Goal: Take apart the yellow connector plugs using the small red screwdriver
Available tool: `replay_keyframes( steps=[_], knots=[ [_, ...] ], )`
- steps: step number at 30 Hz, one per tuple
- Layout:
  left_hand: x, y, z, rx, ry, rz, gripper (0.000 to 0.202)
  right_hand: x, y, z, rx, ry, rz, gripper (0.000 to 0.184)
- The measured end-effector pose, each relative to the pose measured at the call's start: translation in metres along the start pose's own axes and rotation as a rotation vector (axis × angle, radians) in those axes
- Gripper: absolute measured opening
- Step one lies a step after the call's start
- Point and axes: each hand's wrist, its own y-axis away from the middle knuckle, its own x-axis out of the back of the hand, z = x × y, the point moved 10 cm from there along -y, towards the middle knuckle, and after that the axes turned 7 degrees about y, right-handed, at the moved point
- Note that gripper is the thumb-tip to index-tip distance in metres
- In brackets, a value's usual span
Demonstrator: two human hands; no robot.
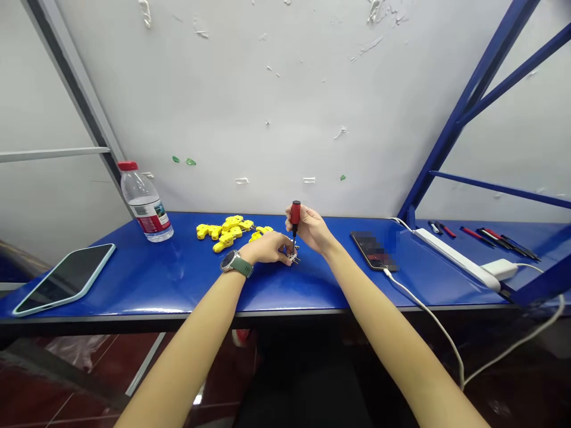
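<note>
Left hand (pixel 270 246) pinching small pronged part (pixel 292 258) between counter (pixel 187 279)'s front and back edges | right hand (pixel 310 227) wrapped round screwdriver (pixel 295 213), tip at part | seems mid-job | yellow plugs (pixel 226 239) nearer back edge, done-or-not unclear

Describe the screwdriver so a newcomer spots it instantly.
Over the glossy blue tabletop, find the bare right hand. It holds the red-and-black screwdriver upright, tip down. Its red handle sets it apart from the chunky yellow plastic pieces nearby.
</note>
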Motion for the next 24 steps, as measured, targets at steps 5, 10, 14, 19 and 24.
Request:
replay_keyframes(
  steps=[5, 10, 14, 19, 24],
  knots=[
    [-0.001, -0.001, 0.000, -0.004, -0.029, -0.003, 0.011, -0.001, 0.002, 0.000, -0.019, -0.059, 0.020, 0.043],
    [-0.002, 0.000, 0.000, 0.006, -0.030, -0.018, 0.020, 0.005, 0.002, -0.003, -0.017, -0.104, 0.068, 0.034],
    [0.000, 0.001, -0.003, 0.012, -0.024, -0.006, 0.027, 0.023, 0.002, -0.022, 0.068, -0.013, 0.157, 0.049],
    [0.020, -0.002, -0.015, 0.044, -0.006, 0.195, 0.030, 0.042, 0.002, -0.021, 0.027, 0.167, 0.196, 0.050],
    [0.047, 0.005, -0.027, 0.133, 0.000, 0.426, 0.036, 0.051, 0.005, 0.022, -0.199, 0.767, 0.166, 0.043]
  ],
)
